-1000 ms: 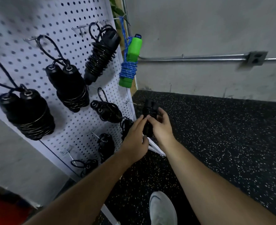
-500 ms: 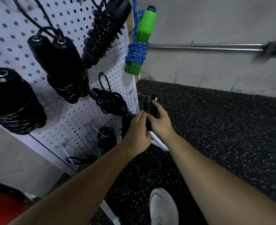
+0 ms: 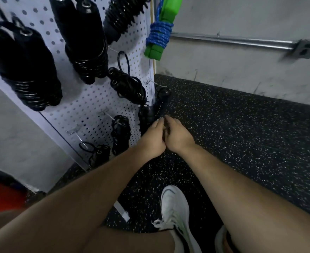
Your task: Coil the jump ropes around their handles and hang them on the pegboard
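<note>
A white pegboard [image 3: 88, 106] stands at the left with several black jump ropes coiled on their handles hanging from its hooks. One more black coiled rope [image 3: 160, 101] hangs at the board's right edge, apparently from a hook there. My left hand [image 3: 153, 136] and my right hand [image 3: 178, 136] are side by side just under it, fingers loosely curled. The left fingertips reach the bundle's lower end; the right fingertips are close beside it. A blue rope wound on green handles [image 3: 160, 33] hangs at the board's upper right corner.
Bare metal hooks [image 3: 74, 132] stick out of the board's lower left. The floor [image 3: 242, 134] is black speckled rubber. A grey wall with a metal conduit [image 3: 232, 41] and an outlet box [image 3: 305, 49] runs behind. My white shoe [image 3: 176, 207] is below.
Both hands gripped the black bundle at the board's edge; now they have slid down below it and it hangs above them. The view has tipped downward and closer.
</note>
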The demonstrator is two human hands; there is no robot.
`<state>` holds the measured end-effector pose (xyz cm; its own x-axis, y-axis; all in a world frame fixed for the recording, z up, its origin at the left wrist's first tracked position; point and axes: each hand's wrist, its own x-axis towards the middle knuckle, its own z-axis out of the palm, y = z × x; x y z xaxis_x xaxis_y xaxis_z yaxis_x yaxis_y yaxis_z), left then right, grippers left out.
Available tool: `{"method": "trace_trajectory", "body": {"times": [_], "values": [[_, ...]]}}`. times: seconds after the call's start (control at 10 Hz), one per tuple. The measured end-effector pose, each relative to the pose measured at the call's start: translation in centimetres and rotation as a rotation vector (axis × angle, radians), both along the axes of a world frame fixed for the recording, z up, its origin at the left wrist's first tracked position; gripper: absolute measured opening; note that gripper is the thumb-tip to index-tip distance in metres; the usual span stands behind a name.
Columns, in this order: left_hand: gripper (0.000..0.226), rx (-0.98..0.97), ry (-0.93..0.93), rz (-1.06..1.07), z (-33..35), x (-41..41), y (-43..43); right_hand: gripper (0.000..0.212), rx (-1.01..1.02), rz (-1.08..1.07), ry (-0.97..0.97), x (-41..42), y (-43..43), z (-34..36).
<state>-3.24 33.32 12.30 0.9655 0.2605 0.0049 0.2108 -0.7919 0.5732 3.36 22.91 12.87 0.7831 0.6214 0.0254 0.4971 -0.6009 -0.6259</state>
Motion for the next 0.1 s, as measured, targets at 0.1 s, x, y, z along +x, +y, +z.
{"method": "trace_trajectory", "body": {"times": [0.1], "values": [[0.067,0.007,-0.017,0.015,0.75,-0.63,-0.46,0.045,-0.121,0.005,-0.087,-0.95,-0.73,1.81]]}}
